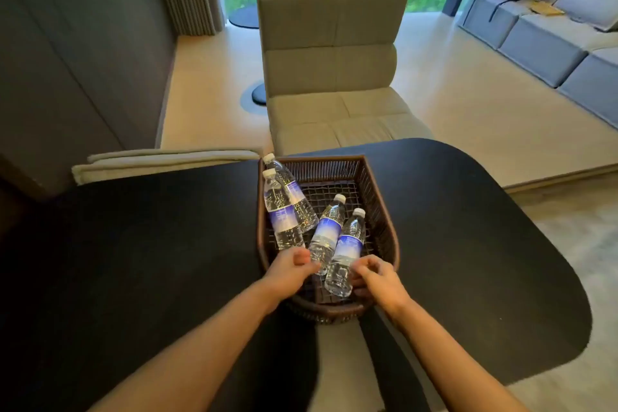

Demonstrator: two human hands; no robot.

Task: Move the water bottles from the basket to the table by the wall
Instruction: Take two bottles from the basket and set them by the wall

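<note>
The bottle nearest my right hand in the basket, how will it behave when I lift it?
The bottle looks full, so probably hefty for its size. Its thin clear ribbed wall may flex under the fingers. Round and lying tilted in the basket, it could roll if nudged.

Single head-worn wide-angle view, angled forward and down from above the dark rounded counter (468,227). Close range: brown woven basket (378,197) sits centre-frame, forearms entering from bottom edge. Beige padded chair (331,60) and window lie beyond.
</note>
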